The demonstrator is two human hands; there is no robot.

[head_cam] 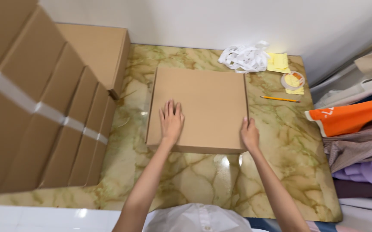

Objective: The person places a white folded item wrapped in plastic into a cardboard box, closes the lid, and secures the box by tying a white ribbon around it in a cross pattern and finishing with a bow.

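A flat, square brown cardboard box (pixel 207 103) lies closed on the marbled tabletop (pixel 203 180). My left hand (pixel 171 121) rests palm down on the box's lid near its front left part, fingers spread. My right hand (pixel 249 134) grips the box's front right corner, fingers curled around the edge.
A strapped stack of flat cardboard boxes (pixel 35 107) fills the left. Another brown box (pixel 100 51) sits at the back left. Behind the box lie white plastic strips (pixel 244 58), yellow paper notes (pixel 278 62), a tape roll (pixel 292 80) and a pencil (pixel 279 99). Folded clothes (pixel 358 137) pile up at the right.
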